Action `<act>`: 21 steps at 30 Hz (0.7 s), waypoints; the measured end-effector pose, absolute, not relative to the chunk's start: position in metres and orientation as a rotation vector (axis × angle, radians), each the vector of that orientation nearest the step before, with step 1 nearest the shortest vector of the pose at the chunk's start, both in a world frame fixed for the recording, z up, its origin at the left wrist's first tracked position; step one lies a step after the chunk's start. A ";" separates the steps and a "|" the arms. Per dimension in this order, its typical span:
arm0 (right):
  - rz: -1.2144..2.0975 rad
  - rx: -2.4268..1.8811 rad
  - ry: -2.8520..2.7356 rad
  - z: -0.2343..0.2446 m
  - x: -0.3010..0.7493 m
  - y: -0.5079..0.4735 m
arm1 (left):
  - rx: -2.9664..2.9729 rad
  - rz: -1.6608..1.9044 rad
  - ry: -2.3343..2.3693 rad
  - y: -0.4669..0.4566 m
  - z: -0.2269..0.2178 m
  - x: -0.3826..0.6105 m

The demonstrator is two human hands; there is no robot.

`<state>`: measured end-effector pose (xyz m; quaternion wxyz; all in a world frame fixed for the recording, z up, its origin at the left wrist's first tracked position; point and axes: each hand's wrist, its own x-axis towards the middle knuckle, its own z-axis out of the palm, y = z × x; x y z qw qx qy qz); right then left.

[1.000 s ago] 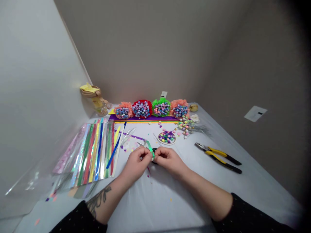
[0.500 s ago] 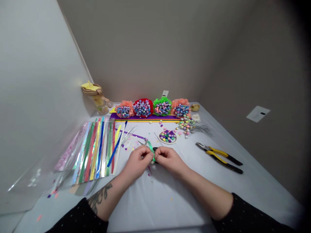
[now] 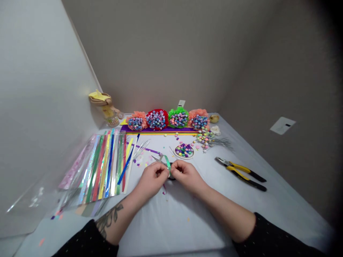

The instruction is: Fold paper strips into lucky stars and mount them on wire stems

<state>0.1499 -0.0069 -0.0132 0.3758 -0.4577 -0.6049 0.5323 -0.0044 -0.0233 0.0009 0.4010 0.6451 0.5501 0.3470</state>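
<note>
A shiny green paper strip [image 3: 167,161] stands up between my hands, curving over at its top. My left hand [image 3: 154,177] pinches its lower end from the left, thumb against forefinger. From the right, my right hand [image 3: 186,175] pinches at the same spot, its fingertips almost touching the left ones. The folded part of the strip is hidden by my fingers. Behind and below the hands lie scissors [image 3: 155,158], blades pointing up-left, with a dark handle partly covered. A small dish [image 3: 184,151] of colourful folded paper stars sits just beyond my right hand.
Packs of coloured strips [image 3: 103,164] spread on the left. Yellow-black pliers [image 3: 241,173] rest on the right. Star bouquets [image 3: 157,119] line the back, near a glass jar [image 3: 112,119]. Loose stars [image 3: 205,137] and thin wires [image 3: 223,142] lie right of the dish.
The green strip's free end now arches over to the left, where before it stood straighter. Both hands keep their pinch in nearly the same place. The view has shifted slightly.
</note>
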 end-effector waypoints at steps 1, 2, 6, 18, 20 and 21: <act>1.363 -1.176 -1.544 -0.013 0.150 -0.007 | 1.646 0.877 1.392 -0.023 0.001 -0.004; 1.378 -1.176 -1.533 -0.012 0.150 -0.007 | 1.659 0.883 1.392 -0.023 0.002 -0.004; 1.510 -1.138 -1.463 -0.009 0.150 -0.007 | 1.705 0.919 1.401 -0.022 0.005 -0.005; 1.446 -1.156 -1.482 -0.012 0.151 -0.007 | 1.755 0.896 1.421 -0.023 0.001 -0.004; 1.476 -1.146 -1.483 -0.012 0.150 -0.007 | 1.769 0.905 1.408 -0.023 0.001 -0.004; 1.480 -1.145 -1.485 -0.012 0.150 -0.007 | 1.778 0.908 1.401 -0.023 0.001 -0.004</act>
